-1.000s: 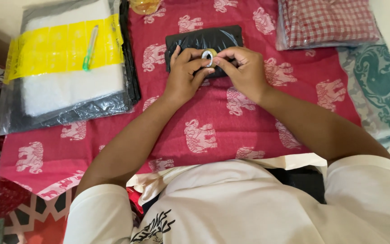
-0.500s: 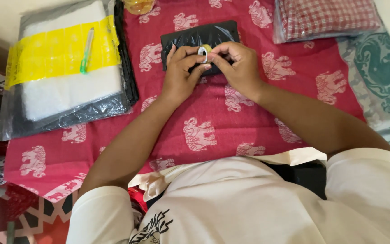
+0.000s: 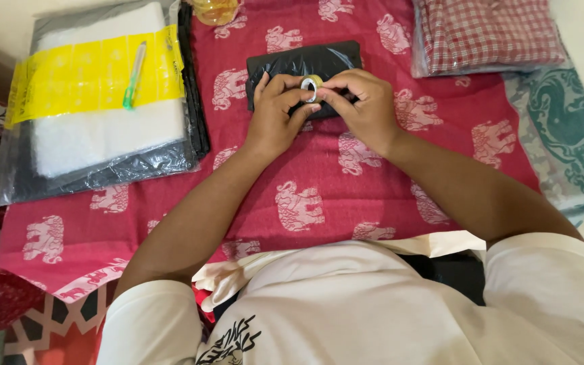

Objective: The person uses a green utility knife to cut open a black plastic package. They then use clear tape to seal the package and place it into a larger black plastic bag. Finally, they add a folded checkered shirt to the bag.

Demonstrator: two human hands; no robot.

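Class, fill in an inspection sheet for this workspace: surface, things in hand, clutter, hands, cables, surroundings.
Surface: red elephant-print cloth.
Things in hand: small tape roll, held over a black plastic packet.
Clutter: stack of plastic bags with a yellow band, green pen on it; bagged checked cloth; teal cloth.
Hands: left hand and right hand both grip the roll.
Cables: nothing seen.
Surroundings: patterned floor.

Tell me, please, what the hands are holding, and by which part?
Both hands, left and right, pinch a small ring-shaped tape roll by its rim, above the black plastic package.
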